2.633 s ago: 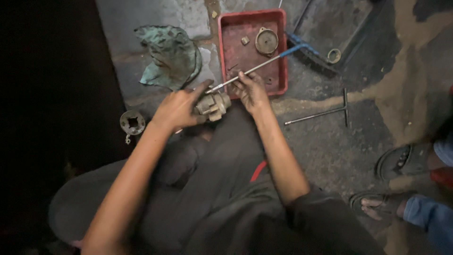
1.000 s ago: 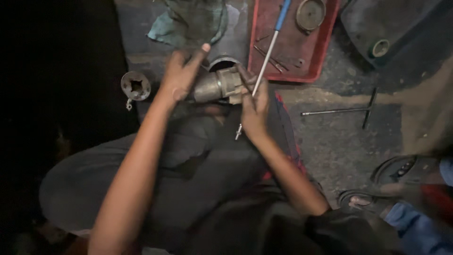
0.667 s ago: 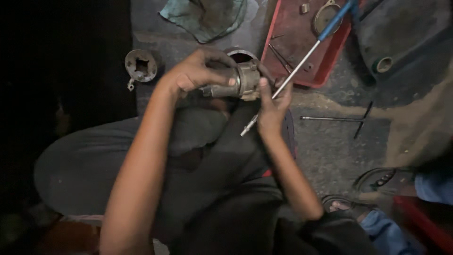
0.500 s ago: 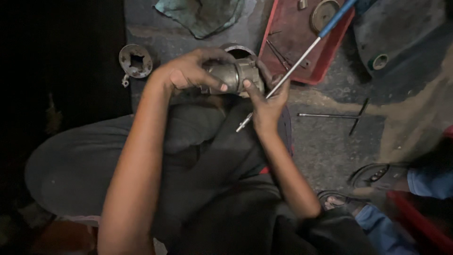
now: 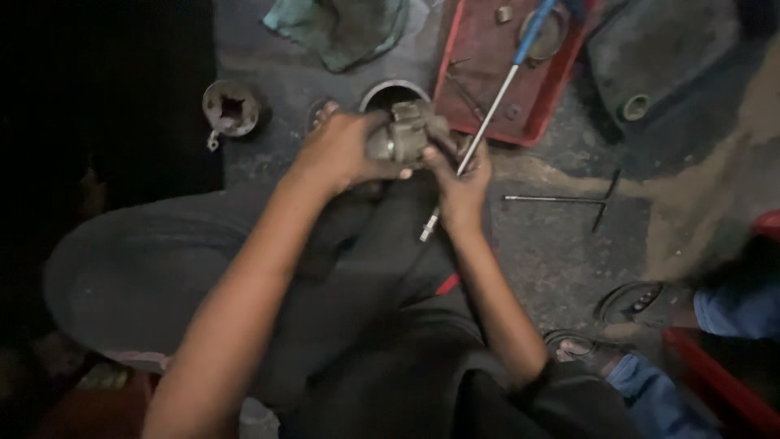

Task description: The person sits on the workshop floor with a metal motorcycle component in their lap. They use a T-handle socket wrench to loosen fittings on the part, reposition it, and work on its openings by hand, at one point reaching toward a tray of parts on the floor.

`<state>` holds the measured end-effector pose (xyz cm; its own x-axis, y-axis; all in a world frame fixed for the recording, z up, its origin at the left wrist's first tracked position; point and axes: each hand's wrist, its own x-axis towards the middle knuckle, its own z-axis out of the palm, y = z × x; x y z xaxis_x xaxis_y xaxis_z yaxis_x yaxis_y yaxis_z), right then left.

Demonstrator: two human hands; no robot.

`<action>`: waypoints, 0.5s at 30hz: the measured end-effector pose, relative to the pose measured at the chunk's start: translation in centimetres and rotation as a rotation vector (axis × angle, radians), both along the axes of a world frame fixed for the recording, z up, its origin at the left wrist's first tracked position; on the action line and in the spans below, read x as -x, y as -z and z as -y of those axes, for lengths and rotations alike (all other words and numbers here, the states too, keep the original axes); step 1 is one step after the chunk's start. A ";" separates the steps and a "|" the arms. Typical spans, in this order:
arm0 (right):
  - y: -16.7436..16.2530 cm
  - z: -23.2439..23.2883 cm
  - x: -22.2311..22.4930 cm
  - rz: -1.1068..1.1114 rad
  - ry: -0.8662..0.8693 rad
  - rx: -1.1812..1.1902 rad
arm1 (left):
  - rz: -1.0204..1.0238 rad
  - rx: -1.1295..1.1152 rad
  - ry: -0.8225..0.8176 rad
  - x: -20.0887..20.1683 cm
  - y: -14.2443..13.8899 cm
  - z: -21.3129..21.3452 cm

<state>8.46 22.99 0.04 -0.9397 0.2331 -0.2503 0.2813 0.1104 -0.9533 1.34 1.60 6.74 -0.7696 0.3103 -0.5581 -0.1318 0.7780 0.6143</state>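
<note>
Screwdriver slanting, blue handle up-right over red tray, right hand gripping shaft, left hand clutching metal part

The person wears dark grey trousers and a black top whose short sleeve ends above the elbow at five o'clock. Both forearms are bare, with no watch, rings or gloves on the left hand or right hand.

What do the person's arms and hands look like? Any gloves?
No gloves: the left hand and right hand are bare, and both forearms are bare too. A dark sleeve covers the right upper arm. I can see no rings, watch or bracelets in this dim light.
</note>
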 end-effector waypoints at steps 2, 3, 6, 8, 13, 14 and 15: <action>0.7 -3.2 -0.2 0.170 0.066 -0.082 | -0.081 -0.057 0.000 -0.6 -0.1 0.0; 1.0 -5.1 -0.5 0.282 0.120 -0.076 | -0.122 -0.079 0.009 -0.8 0.0 0.2; 2.7 -11.9 -1.6 0.018 -0.089 -0.363 | -0.218 -0.073 0.026 -1.1 0.7 0.5; 4.0 -15.4 -3.6 0.184 -0.139 -0.623 | -0.237 -0.070 0.029 -1.3 1.1 0.5; 6.5 -18.6 -8.2 0.290 -0.147 -0.780 | -0.224 -0.076 -0.016 -1.3 1.3 0.2; 6.5 -18.9 -8.6 0.253 -0.148 -0.807 | -0.203 -0.073 -0.015 -1.5 1.3 0.1; 6.7 -19.1 -8.8 0.291 -0.168 -0.836 | -0.184 -0.062 -0.015 -1.6 1.2 0.0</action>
<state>17.29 42.08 -6.63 -0.9038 0.3107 -0.2942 0.4164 0.7972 -0.4372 2.94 1.57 5.57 -0.8617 0.3273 -0.3877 -0.0239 0.7370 0.6755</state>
